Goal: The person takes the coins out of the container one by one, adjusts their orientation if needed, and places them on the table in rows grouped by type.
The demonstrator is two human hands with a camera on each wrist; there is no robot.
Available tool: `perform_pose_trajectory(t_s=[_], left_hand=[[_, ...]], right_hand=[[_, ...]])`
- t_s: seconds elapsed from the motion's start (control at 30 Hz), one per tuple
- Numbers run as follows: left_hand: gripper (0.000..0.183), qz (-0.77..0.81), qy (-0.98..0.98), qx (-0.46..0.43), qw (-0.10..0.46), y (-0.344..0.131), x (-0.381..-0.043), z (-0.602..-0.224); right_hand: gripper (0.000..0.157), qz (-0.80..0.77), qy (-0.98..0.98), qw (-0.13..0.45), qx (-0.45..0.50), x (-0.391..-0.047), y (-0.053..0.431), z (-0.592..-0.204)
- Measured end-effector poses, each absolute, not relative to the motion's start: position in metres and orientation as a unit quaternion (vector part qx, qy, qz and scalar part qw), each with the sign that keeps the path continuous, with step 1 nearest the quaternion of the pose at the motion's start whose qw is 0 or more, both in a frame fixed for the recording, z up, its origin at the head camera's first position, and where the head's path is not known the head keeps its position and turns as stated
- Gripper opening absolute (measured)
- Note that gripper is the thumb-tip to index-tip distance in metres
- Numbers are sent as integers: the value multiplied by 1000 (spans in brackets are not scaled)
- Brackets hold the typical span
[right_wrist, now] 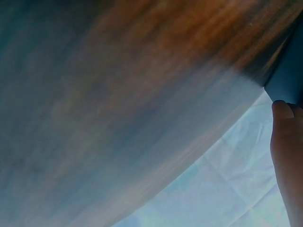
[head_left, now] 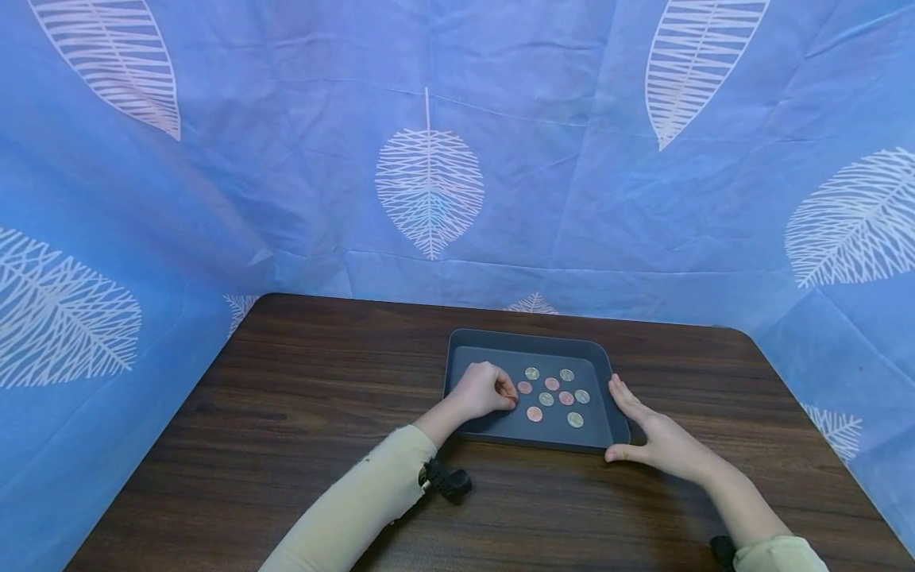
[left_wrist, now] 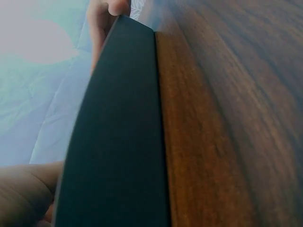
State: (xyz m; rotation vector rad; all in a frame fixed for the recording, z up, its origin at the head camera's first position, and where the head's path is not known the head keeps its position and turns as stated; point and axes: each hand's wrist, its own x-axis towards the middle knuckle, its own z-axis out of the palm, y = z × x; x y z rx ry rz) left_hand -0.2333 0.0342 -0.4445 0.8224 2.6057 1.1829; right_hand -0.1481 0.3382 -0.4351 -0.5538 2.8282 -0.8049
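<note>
From the head view I see the dark grey tray (head_left: 603, 359) sitting on the brown wooden table (head_left: 300, 381), a little right of centre and close to the far edge, with my two hands on either side of it. My left hand (head_left: 482, 391) is inside the tray at its left end, fingers curled down toward the floor of the tray, the fingertips right beside a reddish coin (head_left: 525, 388); I cannot tell whether they actually pinch a coin or only touch the tray bottom. The coins (head_left: 554, 395) lie scattered flat across the middle of the tray, some copper-coloured and some silvery, all just to the right of that hand and apart from one another. My right hand (head_left: 654, 435) lies outside the tray against its right wall, fingers straight and together along the rim, thumb stretched along the near right corner; it rests on the tray rather than gripping it. In the left wrist view the tray's outer wall (left_wrist: 118, 142) fills the centre with the table beside it, and the fingertips (left_wrist: 118, 7) of the other hand show at the tray's far end. The right wrist view is blurred, showing only table grain, a corner of the tray (right_wrist: 289, 80) and one finger (right_wrist: 286, 156) beneath it. Blue cloth with white leaf prints (head_left: 429, 191) hangs round the table.
</note>
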Motion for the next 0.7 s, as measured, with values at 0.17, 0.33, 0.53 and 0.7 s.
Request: perform_pose_trajectory(t_s=[0.17, 0.33, 0.53, 0.7], left_hand=[[3, 427, 857, 277, 82, 28, -232, -437], [4, 446, 846, 284, 72, 17, -233, -431], [5, 472, 836, 275, 55, -1, -234, -422], [6, 488, 834, 254, 39, -19, -235, -414]], right_hand=[[108, -266, 943, 76, -184, -148, 339, -435], [109, -263, 944, 78, -182, -149, 338, -435], [109, -261, 946, 77, -177, -149, 338, -434], [110, -253, 949, 81, -170, -148, 339, -436]])
